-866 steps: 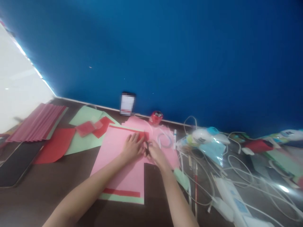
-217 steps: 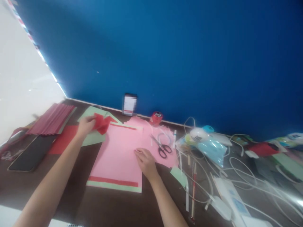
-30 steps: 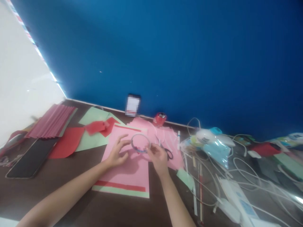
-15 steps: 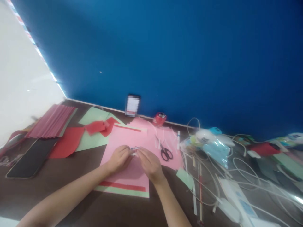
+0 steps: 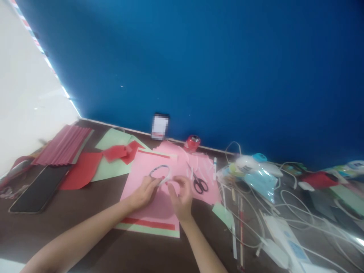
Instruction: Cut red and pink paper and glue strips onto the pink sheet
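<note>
My left hand (image 5: 146,192) is closed on a thin ring-shaped tape roll (image 5: 159,167) with a patterned bluish inner band, held up above the pink paper (image 5: 133,206). At the roll's right side is my right hand (image 5: 182,195), its thumb and forefinger bent close together in a pinch. Whatever lies between those fingertips is too small and blurred to make out. Red and pale green strips run along the sheet's near edge, and another red strip crosses its far edge. Black-handled scissors (image 5: 200,185) lie just right of my right hand.
A red tape dispenser-like object (image 5: 192,143) stands by the blue wall. Left are a pleated pink paper stack (image 5: 64,146), red paper (image 5: 81,172), green paper (image 5: 109,170) and a dark phone (image 5: 40,189). Tangled white cables (image 5: 257,223) and a blue plastic packet (image 5: 260,182) crowd the right.
The tape roll has tipped up, so its round opening now shows. My right hand has turned and drawn slightly right, its fingers now bent. The left hand keeps its hold.
</note>
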Tool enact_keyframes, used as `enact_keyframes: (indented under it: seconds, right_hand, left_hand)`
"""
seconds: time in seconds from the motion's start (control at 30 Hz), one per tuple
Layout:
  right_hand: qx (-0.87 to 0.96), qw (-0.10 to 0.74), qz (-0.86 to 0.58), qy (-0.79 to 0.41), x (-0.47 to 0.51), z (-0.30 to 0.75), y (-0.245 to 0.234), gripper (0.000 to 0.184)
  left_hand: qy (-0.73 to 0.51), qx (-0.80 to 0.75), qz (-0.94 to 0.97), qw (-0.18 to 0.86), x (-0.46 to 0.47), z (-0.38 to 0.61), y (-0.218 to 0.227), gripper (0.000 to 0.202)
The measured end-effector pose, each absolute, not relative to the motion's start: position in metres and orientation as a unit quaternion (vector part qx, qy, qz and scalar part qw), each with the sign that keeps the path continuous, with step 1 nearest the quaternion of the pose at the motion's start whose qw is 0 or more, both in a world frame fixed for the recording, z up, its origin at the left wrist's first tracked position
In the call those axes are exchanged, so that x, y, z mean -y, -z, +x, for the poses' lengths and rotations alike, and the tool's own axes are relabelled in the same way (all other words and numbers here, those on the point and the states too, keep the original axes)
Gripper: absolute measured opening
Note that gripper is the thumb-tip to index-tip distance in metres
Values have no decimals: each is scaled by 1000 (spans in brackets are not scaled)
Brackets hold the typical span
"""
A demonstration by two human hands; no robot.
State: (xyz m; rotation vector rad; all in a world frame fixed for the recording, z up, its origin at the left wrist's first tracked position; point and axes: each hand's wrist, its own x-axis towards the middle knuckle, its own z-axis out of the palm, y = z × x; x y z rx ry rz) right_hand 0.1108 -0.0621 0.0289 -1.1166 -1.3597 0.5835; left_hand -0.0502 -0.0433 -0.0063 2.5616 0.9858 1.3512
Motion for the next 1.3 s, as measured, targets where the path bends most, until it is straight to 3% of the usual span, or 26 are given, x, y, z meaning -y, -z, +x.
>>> enact_keyframes:
  seconds: [0.1,0.17,0.27,0.47,0.73,1.07,1.17,1.3]
  right_hand:
    - [577,542,-483,-374,65,106,-36,12]
    - [554,547,-491,-390,65,106,-41,14]
    - [520,584,-525,-336,63,113,-43,16]
    - [528,607,-556,-211,54,134,-28,21]
    - [564,593,-558,-139,47,148,-14,24]
    - [634,565,-523,-80,50,143,-27,17]
    - [650,555,-517,-44,49,144,-27,17]
    - [683,538,-494,5,47,146,-28,22]
  left_hand:
    - [-380,-307,870,63,47,-49,6,58]
    - [-372,-291,878,70,46,-46,7,65]
    - [-381,-324,864,62,40,-41,10,67]
    - [-298,-466,830,72,31,-33,14,45]
    - [-296,-450,836,103,33,-30,1,14]
    - [-330,-367,858,139,31,-33,4,19]
    - [-363,-375,831,191,34,-34,2,20]
    - [-397,-446,722,350,32,-41,-3,26]
